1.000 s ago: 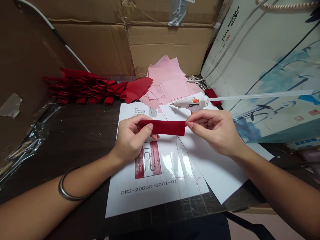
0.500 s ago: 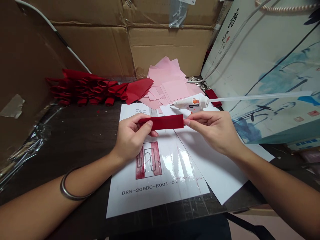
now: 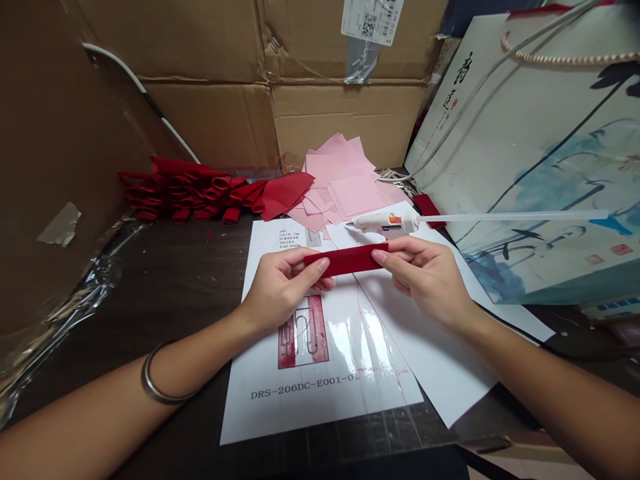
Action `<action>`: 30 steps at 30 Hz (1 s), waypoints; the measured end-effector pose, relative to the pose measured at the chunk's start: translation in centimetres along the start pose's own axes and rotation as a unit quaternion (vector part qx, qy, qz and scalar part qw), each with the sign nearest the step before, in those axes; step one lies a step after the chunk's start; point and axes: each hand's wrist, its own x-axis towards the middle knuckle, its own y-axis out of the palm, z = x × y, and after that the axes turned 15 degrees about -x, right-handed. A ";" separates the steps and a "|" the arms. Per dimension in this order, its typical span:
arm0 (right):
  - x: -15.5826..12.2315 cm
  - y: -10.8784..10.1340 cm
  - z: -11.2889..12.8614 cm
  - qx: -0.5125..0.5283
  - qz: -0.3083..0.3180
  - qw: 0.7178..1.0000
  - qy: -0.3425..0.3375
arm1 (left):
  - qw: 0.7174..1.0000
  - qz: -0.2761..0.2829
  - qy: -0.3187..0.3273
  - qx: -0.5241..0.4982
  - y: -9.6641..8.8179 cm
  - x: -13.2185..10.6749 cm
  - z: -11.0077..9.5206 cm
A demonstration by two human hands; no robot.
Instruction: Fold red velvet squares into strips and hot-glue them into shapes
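Observation:
A flat dark-red folded strip [image 3: 351, 261], which looks like fabric or ribbon, is stretched level between my two hands above the printed sheet [image 3: 260, 417]. My left hand [image 3: 283, 287] pinches its left end, thumb on top and fingers beneath. At the other end, my right hand [image 3: 425, 270] grips it between thumb and forefinger. Just behind the strip lies a white glue gun [image 3: 385, 223] with a long clear glue stick [image 3: 500, 216] out of its back, nozzle to the left. The sheet carries a picture of a red piece with a clip shape, partly below my left hand.
Several folded red pieces [image 3: 190, 193] are heaped at the back left. Pink paper squares [image 3: 345, 173] lie piled against the cardboard wall [image 3: 345, 123]. Metal clips [image 3: 400, 179] sit beside them. A large paper bag [image 3: 530, 167] and a grey cable [image 3: 480, 93] border the right.
My right hand has moved onto the strip's right end and now grips it with the thumb over its face. The whole view has shifted, with things sitting slightly lower and further right.

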 end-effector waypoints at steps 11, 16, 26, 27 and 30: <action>-1.0 1.6 -0.6 -0.035 0.035 0.998 -0.034 | 0.955 -0.286 0.015 -0.073 -5.4 5.1 -3.8; -1.5 2.2 -1.0 -0.023 0.102 0.993 -0.054 | 0.946 -0.322 0.028 -0.032 -8.0 8.4 -6.3; -1.2 2.3 -1.7 -0.117 0.081 0.985 -0.100 | 0.855 -0.157 0.100 0.484 -8.3 10.3 -5.1; -1.3 2.3 -1.7 -0.140 0.073 0.980 -0.124 | 0.843 -0.133 0.107 0.509 -7.8 10.3 -4.4; -1.4 2.3 -1.8 -0.193 0.065 0.959 -0.195 | 0.806 -0.100 0.083 0.577 -6.3 11.6 -2.8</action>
